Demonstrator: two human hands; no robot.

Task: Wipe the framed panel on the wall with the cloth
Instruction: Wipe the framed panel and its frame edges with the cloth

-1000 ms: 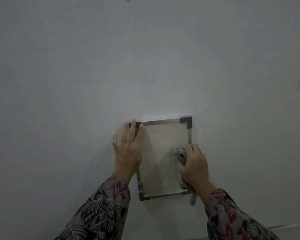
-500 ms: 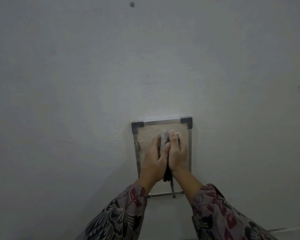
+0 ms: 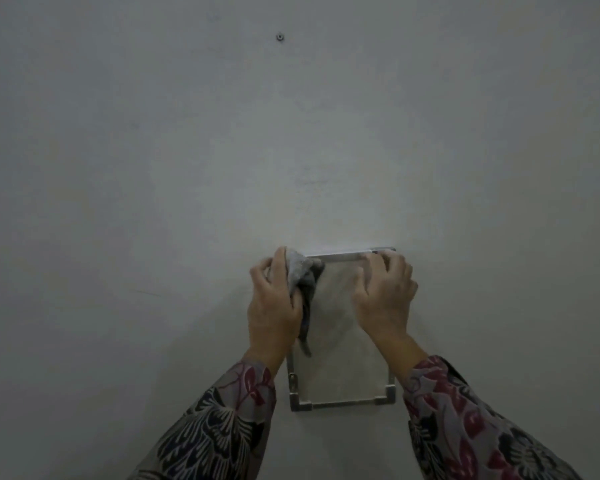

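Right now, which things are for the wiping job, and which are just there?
For the job:
- cloth, held in the left hand at the panel's top left corner
- framed panel on the wall
- right hand, on the panel's top right part

Just there:
- small screw high up on the wall
- bare wall

The framed panel (image 3: 343, 344) hangs flat on the wall, at 6 o'clock from the middle of the view. It is an upright rectangle with a pale, mottled beige face and a thin silvery metal frame with blocky corner pieces; a small fitting sits on its 9 o'clock edge near the bottom. The cloth (image 3: 303, 282) is grey and bunched, pressed against the panel's 11 o'clock corner, with a darker tail trailing down toward 6 o'clock over the face.
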